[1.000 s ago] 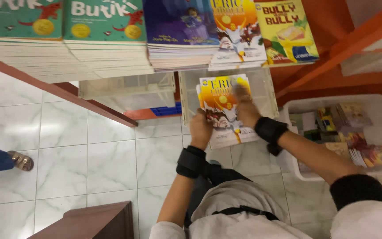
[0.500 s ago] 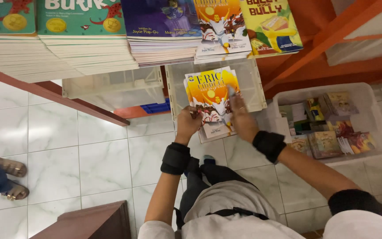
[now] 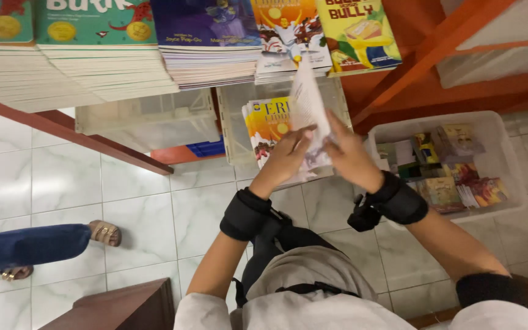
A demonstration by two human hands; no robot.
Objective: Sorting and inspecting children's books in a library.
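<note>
At the far left edge of the frame another person's leg in blue denim stretches across the white tiled floor, a tan sandal on the foot. Along the top left, stacks of green-covered books sit on a shelf with a reddish wooden edge. Beneath it, left of centre, stands a clear plastic bin, and a corner of dark wooden furniture shows at the bottom left.

In the middle, a purple-covered stack and an orange-covered stack lie on the shelf above a second clear bin. A yellow and orange children's book stands in that bin. Just in front of it the left hand and the right hand meet on a thin white booklet, held upright and seen nearly edge-on at centre frame. The left fingers are pinched on its lower edge; the right fingers are closed against its other side. Both wrists wear black bands.

Right of centre, a yellow-covered book lies at the shelf's end beside an orange metal frame. At the right, a white plastic tub on the floor holds small colourful packets and booklets.
</note>
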